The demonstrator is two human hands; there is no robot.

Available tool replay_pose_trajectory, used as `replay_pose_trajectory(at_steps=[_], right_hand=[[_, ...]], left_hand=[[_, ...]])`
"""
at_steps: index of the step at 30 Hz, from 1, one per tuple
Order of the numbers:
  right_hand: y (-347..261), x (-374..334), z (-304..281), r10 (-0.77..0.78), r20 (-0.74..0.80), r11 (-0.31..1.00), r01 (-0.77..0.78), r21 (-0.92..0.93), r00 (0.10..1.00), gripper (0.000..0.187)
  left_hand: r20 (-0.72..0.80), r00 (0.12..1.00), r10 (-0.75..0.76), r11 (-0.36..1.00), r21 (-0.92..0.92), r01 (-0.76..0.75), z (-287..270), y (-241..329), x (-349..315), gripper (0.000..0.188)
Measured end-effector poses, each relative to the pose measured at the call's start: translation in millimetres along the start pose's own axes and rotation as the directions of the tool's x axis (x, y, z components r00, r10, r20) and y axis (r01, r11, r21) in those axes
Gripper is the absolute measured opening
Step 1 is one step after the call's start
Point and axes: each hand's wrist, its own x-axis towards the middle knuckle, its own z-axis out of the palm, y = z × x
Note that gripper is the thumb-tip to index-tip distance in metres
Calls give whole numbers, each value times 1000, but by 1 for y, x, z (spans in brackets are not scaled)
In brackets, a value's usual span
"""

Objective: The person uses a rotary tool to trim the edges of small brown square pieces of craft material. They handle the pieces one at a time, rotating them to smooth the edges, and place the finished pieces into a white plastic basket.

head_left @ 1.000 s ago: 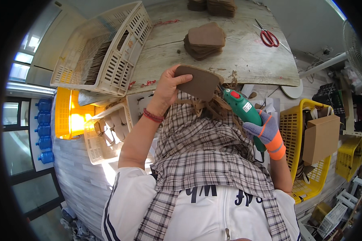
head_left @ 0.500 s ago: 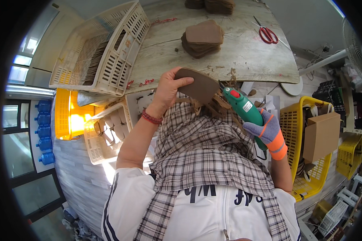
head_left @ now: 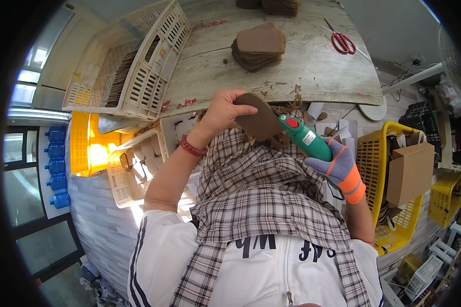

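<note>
My bare left hand [head_left: 222,113], a red bracelet at its wrist, pinches a flat brown sheet piece [head_left: 259,118] between thumb and fingers. The piece has a rounded edge and is held above my lap, just off the table's near edge. My right hand [head_left: 338,162], in a grey and orange glove, is wrapped round a green handheld electric cutter [head_left: 308,139] with a red switch. The cutter's front end is at the right edge of the piece; whether they touch I cannot tell. Thin brown offcuts [head_left: 279,140] hang partly hidden behind the piece.
On the wooden table [head_left: 200,71] lie a stack of brown pieces [head_left: 261,43], red-handled scissors [head_left: 342,43] and scraps. A white crate [head_left: 153,82] stands at the left, a smaller cream basket [head_left: 123,187] below it. At right are a yellow basket [head_left: 370,169] and a cardboard box [head_left: 409,171].
My left hand has turned the brown piece so that it hangs lower and steeper. The cutter has shifted slightly down, still in my right hand.
</note>
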Motion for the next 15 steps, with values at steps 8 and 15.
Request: replay_pose_trajectory(at_steps=[8, 15], right_hand=[[-14, 7, 5, -16, 29, 998, 18, -63, 999, 53], [-16, 35, 21, 31, 97, 978, -50, 202, 995, 50]], left_hand=[[117, 985, -127, 990, 83, 118, 6, 1, -1, 17], [104, 988, -114, 981, 168, 95, -15, -5, 5, 18]])
